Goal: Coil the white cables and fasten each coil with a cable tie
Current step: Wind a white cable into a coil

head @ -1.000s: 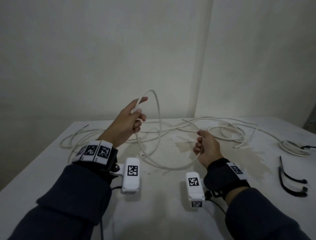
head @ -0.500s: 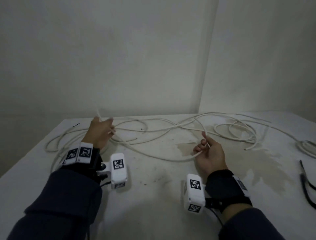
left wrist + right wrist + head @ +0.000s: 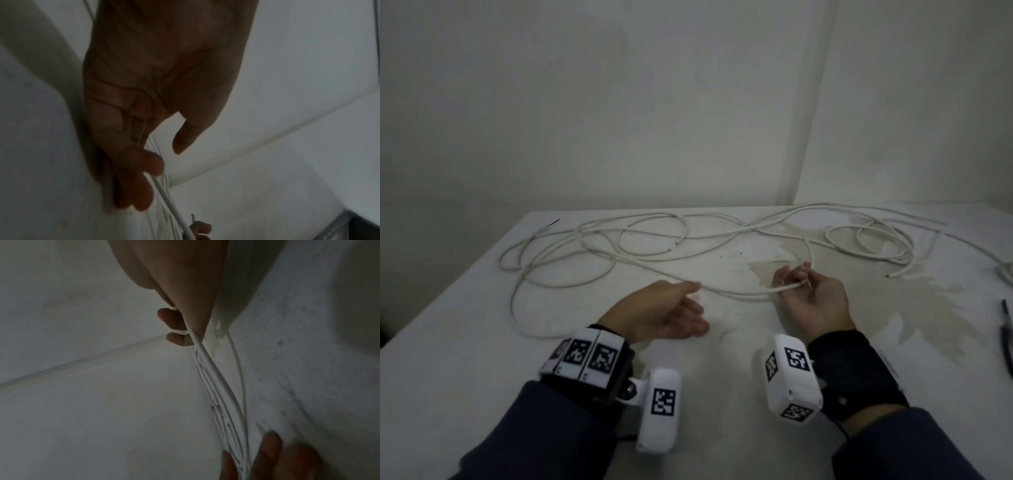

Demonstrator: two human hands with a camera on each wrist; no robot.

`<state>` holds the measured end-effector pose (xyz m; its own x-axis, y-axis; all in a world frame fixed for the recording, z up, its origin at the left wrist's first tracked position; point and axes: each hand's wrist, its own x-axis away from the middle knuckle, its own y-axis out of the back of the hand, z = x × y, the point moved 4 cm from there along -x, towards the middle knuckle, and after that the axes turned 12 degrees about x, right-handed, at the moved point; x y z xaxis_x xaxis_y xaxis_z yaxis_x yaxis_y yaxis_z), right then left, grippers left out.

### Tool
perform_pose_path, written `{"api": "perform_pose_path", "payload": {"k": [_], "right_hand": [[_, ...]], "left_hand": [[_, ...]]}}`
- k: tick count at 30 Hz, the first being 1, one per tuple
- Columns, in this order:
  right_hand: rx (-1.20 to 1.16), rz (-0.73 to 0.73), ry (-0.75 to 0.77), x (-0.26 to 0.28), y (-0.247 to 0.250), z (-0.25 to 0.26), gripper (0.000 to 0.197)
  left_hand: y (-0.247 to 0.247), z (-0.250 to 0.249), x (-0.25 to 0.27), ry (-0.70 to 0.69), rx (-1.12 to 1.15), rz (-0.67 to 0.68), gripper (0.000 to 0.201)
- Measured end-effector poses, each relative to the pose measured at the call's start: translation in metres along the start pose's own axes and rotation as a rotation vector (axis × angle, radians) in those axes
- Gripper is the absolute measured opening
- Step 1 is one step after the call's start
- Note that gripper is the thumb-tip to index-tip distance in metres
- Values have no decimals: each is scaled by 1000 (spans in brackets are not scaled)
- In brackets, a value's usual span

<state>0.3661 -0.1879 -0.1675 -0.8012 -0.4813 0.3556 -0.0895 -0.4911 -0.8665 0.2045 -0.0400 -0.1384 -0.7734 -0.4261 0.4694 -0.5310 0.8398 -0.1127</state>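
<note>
Long white cables (image 3: pixel 619 255) sprawl in loose loops over the far half of the white table (image 3: pixel 465 342). My right hand (image 3: pixel 796 284) lies palm up and pinches one cable near its cut end; the right wrist view shows fingertips (image 3: pixel 176 339) closing on that strand (image 3: pixel 207 360). From there the strand sags left across the table to my left hand (image 3: pixel 690 299). That hand hovers low with straight fingers and holds nothing. In the left wrist view the cable (image 3: pixel 170 203) runs right past its fingertips (image 3: pixel 144 199).
Black cable ties (image 3: pixel 1007 332) lie at the table's right edge. A brownish stain (image 3: pixel 893 308) spreads right of my right hand. Walls meet in a corner just behind the table. A short black piece (image 3: pixel 554 222) lies at the far left corner.
My left hand has let go of the raised loop and come down and right toward the near middle. The loop now lies flat. My right hand keeps its pinch on the cable end.
</note>
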Motion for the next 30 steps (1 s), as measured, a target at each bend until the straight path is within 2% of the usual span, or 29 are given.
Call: {"api": "perform_pose_path", "payload": {"k": [2,4,7,9,11,13,16,17,20,22,24,26,28,30], "right_hand": [[-5,24,-28,7,1,-6,23],[47,48,-35,13,-1,-13,24],[252,105,-52,20,-10,-26,21],[371,137,-83,27,-14,-35,19],[438,172,-87,34,-18,-39,18],[497,182,-71,37,-20,-42,23],[634,202,-70,36,-20,-44,45],[687,202,-68,36,-20,-45,47],[855,181,14,34,-21,-42,50],[892,155,77,30,-21,-35,53],[892,139,80,27,-21,-29,45],[917,149,62,28,-23,-26,27],[1004,182,108,31,-26,-22,19],[1107,220,232,37,-30,-19,17]], "left_hand": [[-6,6,-3,14,145,53,33],[-8,9,-8,-61,364,63,27],[-11,12,-9,-136,674,88,15],[-7,11,-10,-182,863,43,16],[-2,5,-11,-296,951,-33,11],[1,3,-12,-400,904,-89,16],[4,3,-11,-481,722,-159,35],[5,3,-11,-496,691,-177,36],[13,3,-12,-544,743,-232,17],[16,3,-13,-544,780,-229,16],[13,4,-14,-520,763,-159,23],[7,3,-13,-508,683,-86,23],[4,1,-13,-533,576,-99,21],[4,-1,-13,-567,477,-132,22]]}}
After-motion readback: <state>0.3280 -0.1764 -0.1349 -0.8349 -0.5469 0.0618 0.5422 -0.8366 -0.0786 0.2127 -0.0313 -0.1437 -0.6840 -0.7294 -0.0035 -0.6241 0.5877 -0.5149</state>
